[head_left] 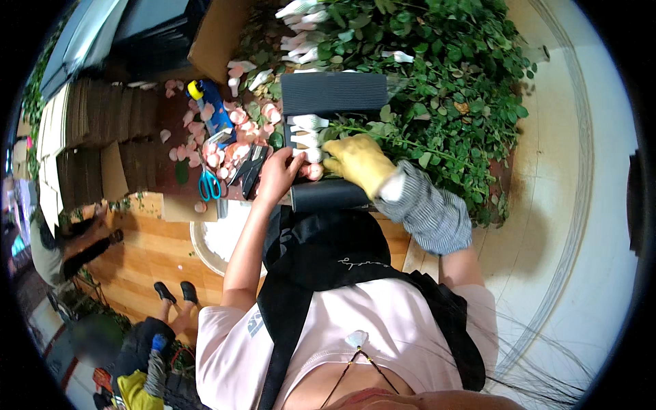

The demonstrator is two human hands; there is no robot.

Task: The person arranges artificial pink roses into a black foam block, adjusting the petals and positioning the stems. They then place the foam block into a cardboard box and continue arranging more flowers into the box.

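At the table's near edge my bare left hand (pixel 275 176) has its fingers closed at the head of a pink rose (pixel 313 171). My right hand (pixel 359 164), in a yellow glove with a striped sleeve, curls around the same rose just behind its head; the stem is partly hidden by the glove. Just beyond lie rose heads in white net sleeves (pixel 309 123), side by side on a dark support. Their leafy stems (pixel 424 147) stretch to the right. A black ridged pad (pixel 333 93) lies farther back, and a black roll (pixel 328 195) is close to my apron.
Left of my hands lie loose pink petals (pixel 198 130), teal scissors (pixel 209 184), a black stapler-like tool (pixel 251 166) and a blue-and-yellow tool (pixel 215 106). Cardboard stacks (pixel 96 116) stand far left. A white tub (pixel 212 239) sits below. Other people (pixel 137 355) are at lower left.
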